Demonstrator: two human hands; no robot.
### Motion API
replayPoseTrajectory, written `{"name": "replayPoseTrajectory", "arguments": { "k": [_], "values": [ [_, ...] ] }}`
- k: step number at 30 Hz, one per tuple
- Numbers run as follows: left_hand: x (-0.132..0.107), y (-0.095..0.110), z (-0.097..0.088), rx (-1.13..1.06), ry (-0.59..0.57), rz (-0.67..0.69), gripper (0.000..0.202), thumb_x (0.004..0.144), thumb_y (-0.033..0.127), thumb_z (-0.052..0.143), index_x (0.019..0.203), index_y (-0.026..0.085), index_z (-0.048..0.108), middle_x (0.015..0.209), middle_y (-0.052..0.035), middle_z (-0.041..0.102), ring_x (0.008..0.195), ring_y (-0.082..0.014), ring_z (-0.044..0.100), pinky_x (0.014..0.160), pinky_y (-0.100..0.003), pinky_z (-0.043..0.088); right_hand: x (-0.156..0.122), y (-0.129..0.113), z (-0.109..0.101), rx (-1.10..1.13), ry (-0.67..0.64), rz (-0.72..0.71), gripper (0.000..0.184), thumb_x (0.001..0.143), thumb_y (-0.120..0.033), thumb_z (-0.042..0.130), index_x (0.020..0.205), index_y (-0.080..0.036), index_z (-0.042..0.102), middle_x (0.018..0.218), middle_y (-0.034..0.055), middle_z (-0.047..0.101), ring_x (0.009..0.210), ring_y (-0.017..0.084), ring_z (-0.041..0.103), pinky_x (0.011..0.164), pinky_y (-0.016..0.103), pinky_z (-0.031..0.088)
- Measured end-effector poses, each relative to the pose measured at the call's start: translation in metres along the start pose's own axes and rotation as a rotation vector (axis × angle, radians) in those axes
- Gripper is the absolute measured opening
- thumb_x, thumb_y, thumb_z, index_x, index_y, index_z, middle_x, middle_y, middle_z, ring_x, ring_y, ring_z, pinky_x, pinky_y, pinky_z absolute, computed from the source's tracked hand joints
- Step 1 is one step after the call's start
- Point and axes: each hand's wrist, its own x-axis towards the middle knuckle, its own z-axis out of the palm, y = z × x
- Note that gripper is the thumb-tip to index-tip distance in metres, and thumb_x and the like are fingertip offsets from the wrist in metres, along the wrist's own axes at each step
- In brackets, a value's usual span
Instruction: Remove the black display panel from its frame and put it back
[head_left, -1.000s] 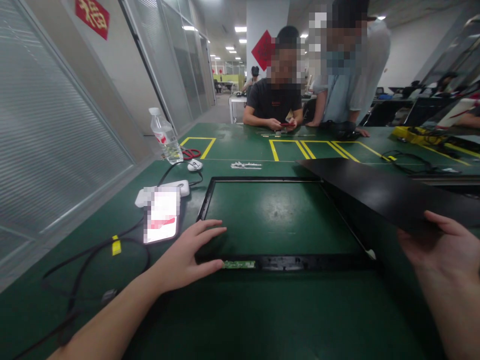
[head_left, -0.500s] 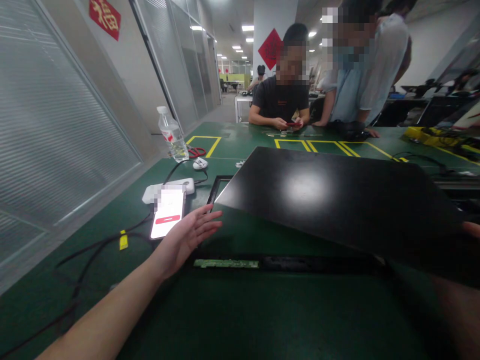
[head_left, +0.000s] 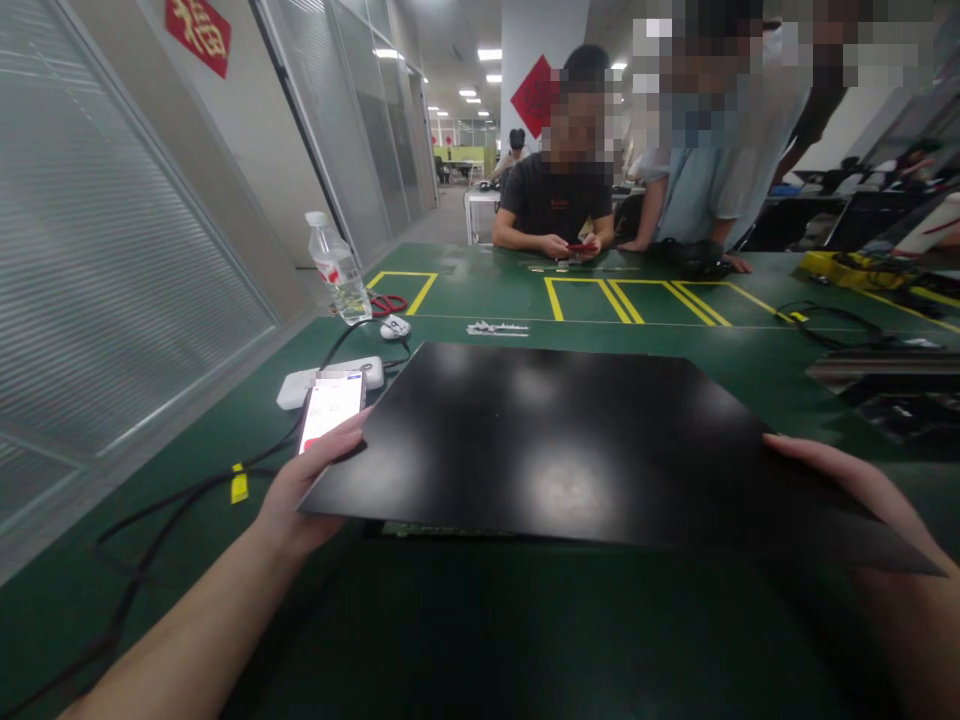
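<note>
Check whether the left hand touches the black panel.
Touching. Head view shows the left hand holding the black panel at its left edge, thumb on top.

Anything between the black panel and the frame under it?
Nothing visible, but the flat black rectangular panel hides most of the black frame; only its green circuit strip shows. Left hand and right hand hold the panel's side edges.

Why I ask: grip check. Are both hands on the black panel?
Yes: left hand and right hand hold the black panel at opposite edges.

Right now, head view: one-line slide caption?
Left hand and right hand hold a black panel over the green table, lit phone alongside.
</note>
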Motion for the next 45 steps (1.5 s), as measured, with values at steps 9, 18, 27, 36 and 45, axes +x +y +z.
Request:
{"name": "replayPoseTrajectory", "arguments": {
  "k": [9,18,27,36,45],
  "values": [
    [0.001,0.01,-0.01,-0.076,0.005,0.07,0.067,0.079,0.022,0.092,0.144,0.016,0.078,0.102,-0.0036,0.093,0.079,-0.0259,0.088,0.07,-0.025,0.071,-0.006,-0.005,0.016,-0.008,-0.201,0.077,0.058,0.067,-0.013,0.068,0.123,-0.014,0.08,0.105,0.0177,0.083,0.083,0.026,0.08,0.066,0.03,0.067],
    [0.006,0.008,-0.012,-0.032,-0.002,0.094,0.077,0.084,0.028,0.089,0.158,0.021,0.069,0.109,-0.0021,0.093,0.088,-0.0277,0.089,0.077,-0.028,0.072,0.008,0.007,0.01,-0.086,-0.228,-0.077,0.054,0.064,-0.02,0.073,0.118,-0.018,0.079,0.105,0.0165,0.086,0.076,0.02,0.071,0.055,0.023,0.056],
    [0.001,0.007,0.0,0.012,-0.008,0.126,0.065,0.087,0.033,0.087,0.15,0.02,0.076,0.115,-0.0035,0.093,0.116,-0.0337,0.086,0.103,-0.035,0.068,0.016,0.013,0.008,-0.104,-0.304,-0.074,0.052,0.062,-0.026,0.081,0.113,-0.017,0.078,0.11,0.0213,0.085,0.058,0.012,0.049,0.043,0.02,0.042],
    [0.007,-0.006,0.007,0.136,-0.055,0.019,0.065,0.085,0.037,0.089,0.147,0.023,0.078,0.127,-0.0088,0.09,0.12,-0.0378,0.085,0.101,-0.041,0.069,0.023,0.02,0.006,-0.138,-0.186,-0.172,0.04,0.059,-0.028,0.083,0.097,-0.015,0.079,0.098,0.0206,0.085,0.055,0.009,0.045,0.041,0.017,0.035],
    [0.01,-0.014,0.014,0.171,0.012,-0.06,0.071,0.077,0.034,0.098,0.144,0.019,0.079,0.13,-0.0142,0.088,0.111,-0.037,0.087,0.088,-0.036,0.071,0.034,0.025,0.001,-0.246,-0.155,-0.239,0.032,0.053,-0.038,0.088,0.078,-0.02,0.079,0.092,0.0134,0.083,0.058,0.011,0.045,0.042,0.021,0.034]
  ]
}}
